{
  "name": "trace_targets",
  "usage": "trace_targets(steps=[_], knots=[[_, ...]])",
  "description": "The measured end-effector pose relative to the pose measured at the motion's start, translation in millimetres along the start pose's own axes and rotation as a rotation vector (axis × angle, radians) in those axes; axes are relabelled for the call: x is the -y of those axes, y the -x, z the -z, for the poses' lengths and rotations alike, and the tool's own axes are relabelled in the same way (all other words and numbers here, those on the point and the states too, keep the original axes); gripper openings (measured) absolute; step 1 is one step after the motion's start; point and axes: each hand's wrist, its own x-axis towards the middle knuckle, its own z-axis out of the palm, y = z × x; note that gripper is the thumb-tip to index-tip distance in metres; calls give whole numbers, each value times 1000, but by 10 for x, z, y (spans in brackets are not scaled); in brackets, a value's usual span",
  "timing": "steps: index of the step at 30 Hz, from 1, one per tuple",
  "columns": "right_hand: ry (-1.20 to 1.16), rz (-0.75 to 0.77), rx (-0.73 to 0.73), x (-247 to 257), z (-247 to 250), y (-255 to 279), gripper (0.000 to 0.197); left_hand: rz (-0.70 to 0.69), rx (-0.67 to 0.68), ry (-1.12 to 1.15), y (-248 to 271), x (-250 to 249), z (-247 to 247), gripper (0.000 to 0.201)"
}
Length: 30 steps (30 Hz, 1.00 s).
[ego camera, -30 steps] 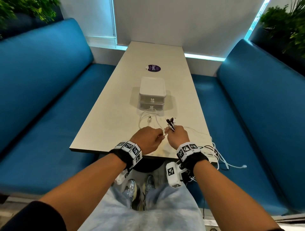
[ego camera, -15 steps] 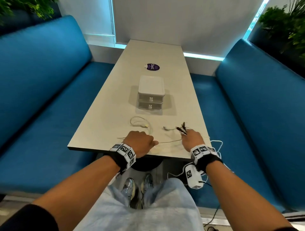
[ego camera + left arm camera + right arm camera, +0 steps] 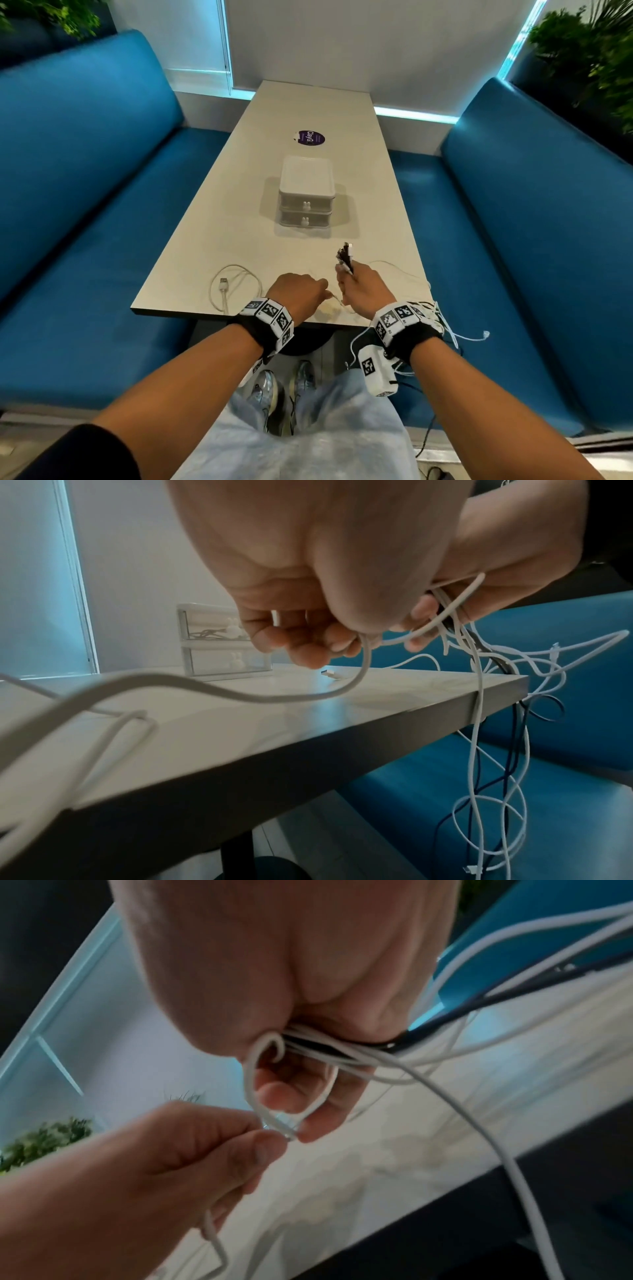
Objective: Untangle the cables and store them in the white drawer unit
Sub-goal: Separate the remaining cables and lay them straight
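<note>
A booth with blue padded benches (image 3: 102, 192) on both sides holds a long, pale, matte counter (image 3: 301, 109) running toward the far wall. A white drawer unit (image 3: 306, 192), boxy and of smooth plastic, with two closed drawers with small rabbit-shaped knobs, stands mid-counter. Beyond it lies a round purple sticker (image 3: 310, 137).

The right hand (image 3: 364, 289), at the near edge, has its grip curled round a bundle of thin white and dark cables (image 3: 329, 1046); dark plug ends stick up out of the fist, and the slack hangs over the right edge of the counter. The left hand (image 3: 298, 294), just beside it, pinches a white cable (image 3: 301, 696) between thumb and fingertips, meeting the right hand's fingertips at a small connector. That cable runs left to a loose loop with a USB plug lying flat near the left near corner.

Against half a second ago, the hands have closed together from well apart, and the loop lies nearer the edge.
</note>
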Motion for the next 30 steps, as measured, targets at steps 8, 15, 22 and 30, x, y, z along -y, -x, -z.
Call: trace_targets(steps=[8, 15, 22, 30], knots=[[-248, 63, 78, 82, -17, 47, 30, 26, 100, 209, 14, 87, -74, 20], [-172, 71, 316, 387, -60, 47, 33, 203, 128, 419, -108, 143, -46, 25], [674, 73, 104, 169, 165, -126, 33, 93, 39, 212, 21, 432, -70, 19], [848, -198, -94, -216, 779, -95, 28, 137, 134, 150, 157, 616, -12, 29]])
